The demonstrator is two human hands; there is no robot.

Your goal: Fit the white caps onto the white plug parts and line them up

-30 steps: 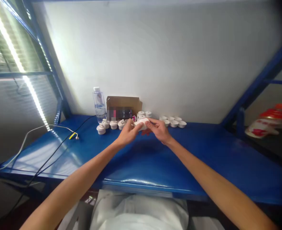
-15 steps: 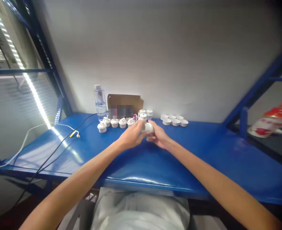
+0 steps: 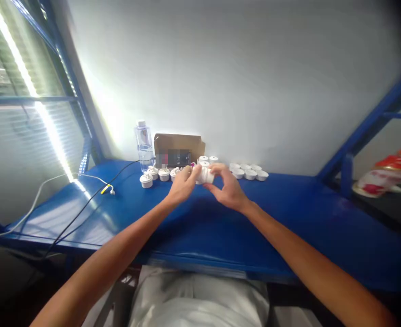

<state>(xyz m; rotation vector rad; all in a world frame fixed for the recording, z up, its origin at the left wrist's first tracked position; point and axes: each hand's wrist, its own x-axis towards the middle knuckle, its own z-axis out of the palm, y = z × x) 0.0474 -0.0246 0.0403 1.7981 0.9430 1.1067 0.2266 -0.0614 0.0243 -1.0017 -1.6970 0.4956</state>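
Note:
Over the table, both of my hands grip a small white round plastic housing (image 3: pixel 206 175). My right hand (image 3: pixel 230 187) has thumb and fingers curled round its right side. On its left side, the fingers of my left hand (image 3: pixel 183 184) press against it and partly cover it. Left of my left hand stands a row of white round housings with small parts on top (image 3: pixel 164 174). Closed-looking white round units (image 3: pixel 213 159) are grouped just behind the held piece. Several white open cups (image 3: pixel 250 174) sit to the right, beyond my right hand.
A clear water bottle (image 3: pixel 144 146) and a brown cardboard box (image 3: pixel 196 144) with a dark screen (image 3: pixel 182 158) stand against the wall. Black and white cables (image 3: pixel 85 206) cross the left side of the blue table (image 3: pixel 275 240). A red-and-white bottle (image 3: pixel 387 175) is at the far right.
The housing has turned and shifted slightly left and up between my hands. My right hand has opened its grip wider round it; my left hand has moved a little left.

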